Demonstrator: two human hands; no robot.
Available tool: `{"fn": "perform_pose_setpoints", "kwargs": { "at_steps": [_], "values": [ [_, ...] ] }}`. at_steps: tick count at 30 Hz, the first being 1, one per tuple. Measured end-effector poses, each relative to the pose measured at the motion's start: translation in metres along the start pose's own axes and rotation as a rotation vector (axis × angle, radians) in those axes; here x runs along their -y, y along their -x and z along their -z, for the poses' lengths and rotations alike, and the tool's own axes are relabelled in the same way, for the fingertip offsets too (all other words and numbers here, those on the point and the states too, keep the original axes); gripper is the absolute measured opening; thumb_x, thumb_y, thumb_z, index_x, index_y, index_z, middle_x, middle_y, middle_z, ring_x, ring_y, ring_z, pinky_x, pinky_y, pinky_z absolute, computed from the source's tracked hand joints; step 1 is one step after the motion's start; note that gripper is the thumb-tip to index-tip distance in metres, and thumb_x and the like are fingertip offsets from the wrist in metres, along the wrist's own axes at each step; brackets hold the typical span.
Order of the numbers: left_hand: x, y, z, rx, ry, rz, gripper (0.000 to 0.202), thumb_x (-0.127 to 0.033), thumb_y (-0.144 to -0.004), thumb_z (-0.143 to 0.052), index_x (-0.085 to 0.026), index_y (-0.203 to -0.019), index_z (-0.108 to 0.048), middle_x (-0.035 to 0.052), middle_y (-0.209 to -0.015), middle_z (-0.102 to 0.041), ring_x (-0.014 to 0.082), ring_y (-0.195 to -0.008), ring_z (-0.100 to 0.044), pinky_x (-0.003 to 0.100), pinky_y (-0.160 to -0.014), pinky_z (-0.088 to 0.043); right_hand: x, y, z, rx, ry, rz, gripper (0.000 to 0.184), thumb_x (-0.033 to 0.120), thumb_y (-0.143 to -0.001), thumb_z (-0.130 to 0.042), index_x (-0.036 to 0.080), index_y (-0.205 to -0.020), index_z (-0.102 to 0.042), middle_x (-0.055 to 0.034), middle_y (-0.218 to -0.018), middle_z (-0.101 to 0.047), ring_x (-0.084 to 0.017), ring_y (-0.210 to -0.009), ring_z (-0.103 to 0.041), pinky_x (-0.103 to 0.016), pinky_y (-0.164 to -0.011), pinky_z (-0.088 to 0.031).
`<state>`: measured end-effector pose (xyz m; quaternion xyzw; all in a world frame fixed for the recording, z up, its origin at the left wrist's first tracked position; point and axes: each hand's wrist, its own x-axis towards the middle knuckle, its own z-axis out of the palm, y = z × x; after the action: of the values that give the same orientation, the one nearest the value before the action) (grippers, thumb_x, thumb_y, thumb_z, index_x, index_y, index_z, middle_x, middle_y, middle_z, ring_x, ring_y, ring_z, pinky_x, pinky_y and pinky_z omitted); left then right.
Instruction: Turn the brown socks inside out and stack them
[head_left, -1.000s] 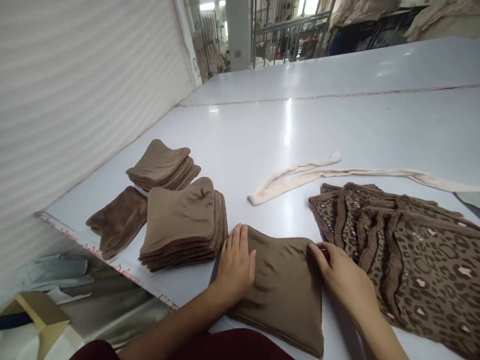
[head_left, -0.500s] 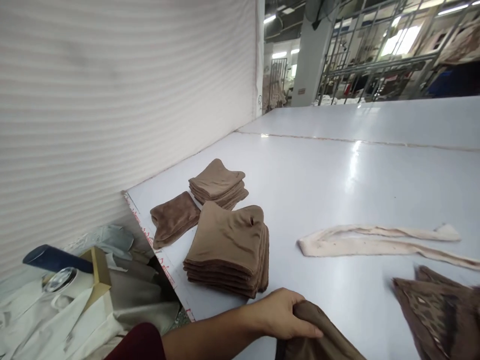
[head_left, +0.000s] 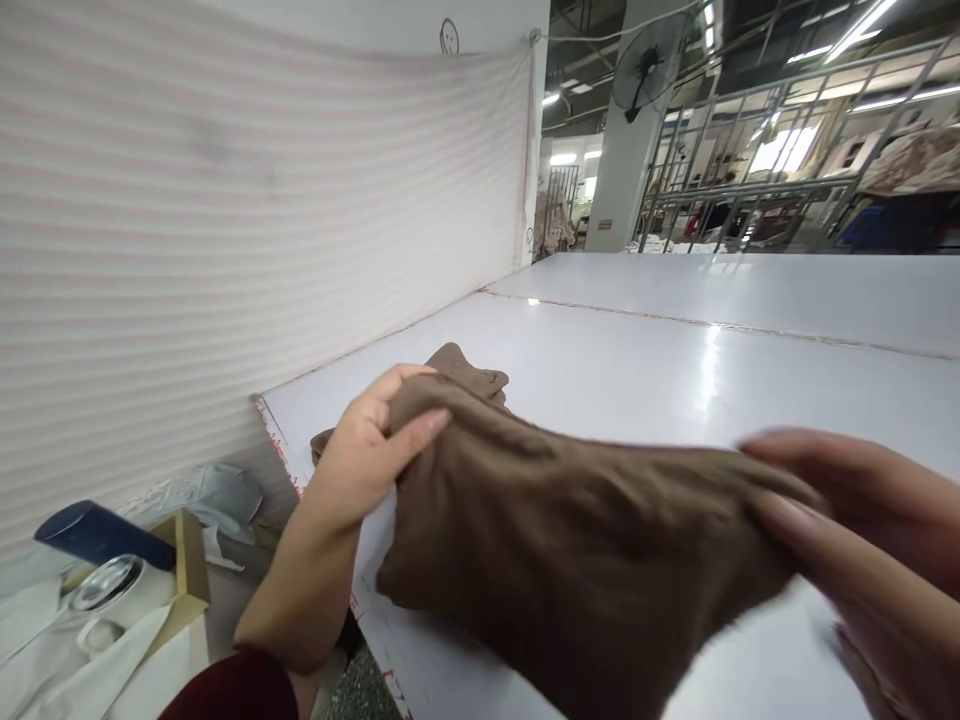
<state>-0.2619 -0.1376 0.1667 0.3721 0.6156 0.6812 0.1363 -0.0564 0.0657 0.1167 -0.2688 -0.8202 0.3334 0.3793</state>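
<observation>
- White sheet [head_left: 262, 200]: fills upper left, faint stripes, runs along the table's left side.
- Table [head_left: 600, 360]: white, glossy, from mid-frame to the right edge; a seam crosses its far part.
- Brown cloth [head_left: 570, 540]: lower centre, over the table, top edge spanning between both hands; creased, lower part hanging, runs off the bottom of the frame.
- Metal rack [head_left: 750, 190]: upper right, beyond the table.
- Right hand [head_left: 885, 490]: right edge, blurred, thumb and fingers pinching the cloth's right end.
- Pillar [head_left: 615, 180]: pale, upper right of centre.
- Left hand [head_left: 375, 440]: left of centre, clamped on the cloth's upper left corner, thumb on near face; well apart from the other hand.
- Fan [head_left: 646, 68]: top right, on the pillar.
- Mug [head_left: 135, 590]: white, lower left, beside a box [head_left: 191, 565].
- Dark blue tube [head_left: 105, 533]: lower left, just above the mug.
- Folded brown stack [head_left: 465, 372]: centre, on the table, mostly hidden behind the cloth.
- Smiley drawing [head_left: 449, 37]: top centre.
</observation>
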Motion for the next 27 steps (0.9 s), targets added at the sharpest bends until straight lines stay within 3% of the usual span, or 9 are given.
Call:
{"fn": "perform_pose_setpoints", "kwargs": {
  "at_steps": [3,7,10,12,14,16,19,23,27],
  "values": [
    [0.034,-0.03,0.02,0.012,-0.036,0.026,0.032,-0.034,-0.078,-0.063,-0.017,-0.103,-0.053,0.0019,-0.092,-0.064,0.0152,-0.08,-0.062,0.025,-0.073,-0.05,0.01,-0.041,-0.04,0.188,-0.332,-0.029,0.032,0.05,-0.078,-0.056,0.027,-0.101,-0.058,-0.0049,-0.093,-0.067,-0.022,-0.088,-0.064,-0.03,-0.071,-0.054],
    [0.106,-0.054,0.038,0.055,-0.416,0.157,0.036,-0.039,-0.086,-0.048,-0.014,-0.111,-0.05,0.0084,-0.101,-0.065,0.0202,-0.092,-0.062,0.035,-0.083,-0.05,-0.022,-0.065,-0.11,0.261,-0.167,-0.092,0.04,0.046,-0.082,-0.043,0.017,-0.106,-0.055,-0.0064,-0.082,-0.063,-0.021,-0.079,-0.063,-0.037,-0.072,-0.053],
    [0.141,-0.048,0.039,0.029,-0.599,0.198,0.043,-0.035,-0.079,-0.057,-0.01,-0.114,-0.052,0.0174,-0.116,-0.059,0.0318,-0.112,-0.053,0.051,-0.096,-0.04,-0.042,-0.055,-0.143,0.205,-0.008,-0.09,0.049,0.044,-0.08,-0.047,0.012,-0.117,-0.051,-0.0184,-0.11,-0.056,-0.033,-0.102,-0.056,-0.053,-0.085,-0.045],
    [0.146,-0.036,0.036,0.036,-0.743,0.088,0.05,-0.033,-0.082,-0.055,-0.011,-0.127,-0.045,0.0193,-0.136,-0.043,0.0334,-0.131,-0.032,0.054,-0.107,-0.023,-0.04,-0.041,-0.153,0.197,0.07,-0.014,0.054,0.042,-0.082,-0.046,0.011,-0.125,-0.047,-0.0226,-0.13,-0.043,-0.036,-0.123,-0.039,-0.055,-0.098,-0.034],
    [0.143,-0.023,0.033,0.178,-0.944,-0.101,0.05,-0.033,-0.09,-0.044,-0.018,-0.137,-0.036,0.013,-0.149,-0.026,0.0275,-0.139,-0.017,0.05,-0.112,-0.013,-0.028,-0.028,-0.16,0.248,0.117,0.084,0.055,0.041,-0.085,-0.045,0.011,-0.131,-0.045,-0.0204,-0.142,-0.033,-0.033,-0.133,-0.025,-0.051,-0.106,-0.026],
    [0.14,-0.012,0.032,0.395,-1.102,-0.236,0.049,-0.036,-0.094,-0.034,-0.025,-0.141,-0.028,0.0073,-0.153,-0.019,0.0233,-0.14,-0.015,0.047,-0.113,-0.014,-0.017,-0.016,-0.168,0.325,0.156,0.149,0.055,0.041,-0.086,-0.047,0.016,-0.134,-0.044,-0.0163,-0.148,-0.026,-0.033,-0.137,-0.017,-0.053,-0.107,-0.022],
    [0.152,0.006,0.033,0.591,-1.212,-0.262,0.054,-0.043,-0.094,-0.032,-0.028,-0.144,-0.019,0.0056,-0.153,-0.018,0.0226,-0.14,-0.017,0.049,-0.112,-0.016,-0.015,-0.004,-0.183,0.415,0.215,0.183,0.06,0.045,-0.082,-0.055,0.021,-0.136,-0.044,-0.0147,-0.152,-0.021,-0.039,-0.138,-0.009,-0.063,-0.105,-0.013],
    [0.194,0.031,0.039,0.566,-1.323,-0.362,0.063,-0.05,-0.089,-0.039,-0.027,-0.144,-0.018,0.0082,-0.15,-0.027,0.0268,-0.136,-0.028,0.054,-0.108,-0.024,-0.033,0.005,-0.196,0.495,0.249,0.206,0.065,0.056,-0.079,-0.056,0.024,-0.135,-0.046,-0.0147,-0.151,-0.024,-0.039,-0.138,-0.01,-0.062,-0.106,-0.005],
    [0.216,0.036,0.041,0.474,-1.362,-0.492,0.064,-0.052,-0.086,-0.043,-0.029,-0.143,-0.024,0.0082,-0.145,-0.036,0.0302,-0.131,-0.038,0.056,-0.104,-0.029,-0.04,0.009,-0.178,0.509,0.21,0.217,0.067,0.059,-0.081,-0.052,0.026,-0.137,-0.041,-0.0092,-0.152,-0.025,-0.027,-0.14,-0.012,-0.05,-0.111,-0.007]
  ]
}}
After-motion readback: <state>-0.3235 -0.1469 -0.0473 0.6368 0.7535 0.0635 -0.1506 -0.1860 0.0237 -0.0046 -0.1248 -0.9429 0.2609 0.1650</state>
